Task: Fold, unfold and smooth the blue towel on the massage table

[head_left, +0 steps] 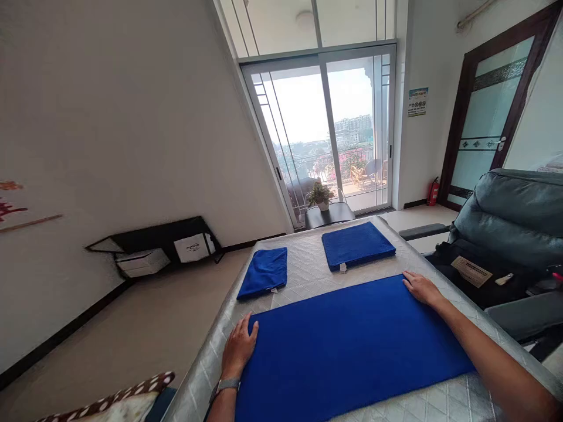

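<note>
A wide blue cloth point(334, 346) lies spread flat on a quilted silver-grey mattress point(303, 269). My left hand point(238, 347), with a band on its wrist, rests on the cloth's far left corner, thumb apart from the fingers. At the far right corner, my right hand point(420, 287) lies with its fingers stretched over the cloth's edge. Neither hand grips anything. Beyond the spread cloth sit a smaller folded blue cloth point(264, 271) on the left and a thicker folded blue stack point(358, 245) on the right, each showing a white tag.
Right of the mattress stands a dark padded armchair point(519, 205) with a cardboard piece point(471, 274) on its seat. A potted plant point(321, 195) tops a small dark table point(329, 215) before the sliding glass door. Boxes point(143, 262) sit in a black stand along the left wall.
</note>
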`<state>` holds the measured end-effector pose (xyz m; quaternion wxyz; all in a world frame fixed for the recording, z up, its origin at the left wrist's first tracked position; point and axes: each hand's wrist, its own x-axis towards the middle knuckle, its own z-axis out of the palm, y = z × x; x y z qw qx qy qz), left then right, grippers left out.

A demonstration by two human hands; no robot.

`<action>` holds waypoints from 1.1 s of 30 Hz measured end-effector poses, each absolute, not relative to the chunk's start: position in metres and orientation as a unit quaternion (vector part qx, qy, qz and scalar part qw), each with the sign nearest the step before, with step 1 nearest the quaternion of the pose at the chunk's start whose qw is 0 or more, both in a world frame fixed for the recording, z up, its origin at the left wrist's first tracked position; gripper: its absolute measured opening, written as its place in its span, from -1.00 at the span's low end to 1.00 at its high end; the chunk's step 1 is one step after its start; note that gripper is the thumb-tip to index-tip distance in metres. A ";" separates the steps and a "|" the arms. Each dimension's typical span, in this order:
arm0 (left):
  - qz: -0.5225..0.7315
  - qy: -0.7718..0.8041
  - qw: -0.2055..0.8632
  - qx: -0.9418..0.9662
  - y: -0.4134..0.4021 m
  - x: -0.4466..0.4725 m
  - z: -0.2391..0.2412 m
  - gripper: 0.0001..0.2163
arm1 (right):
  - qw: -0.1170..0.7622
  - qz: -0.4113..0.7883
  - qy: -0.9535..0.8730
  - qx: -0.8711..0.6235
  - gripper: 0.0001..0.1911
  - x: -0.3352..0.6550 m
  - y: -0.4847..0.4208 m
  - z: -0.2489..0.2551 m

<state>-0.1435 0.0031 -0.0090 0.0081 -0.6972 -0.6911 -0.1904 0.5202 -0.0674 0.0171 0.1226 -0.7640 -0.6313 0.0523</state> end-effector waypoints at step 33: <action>-0.180 -0.686 0.028 -0.704 0.013 -0.142 0.020 -0.58 | 0.235 -0.053 -0.623 -0.745 -0.46 0.535 -0.060 -0.018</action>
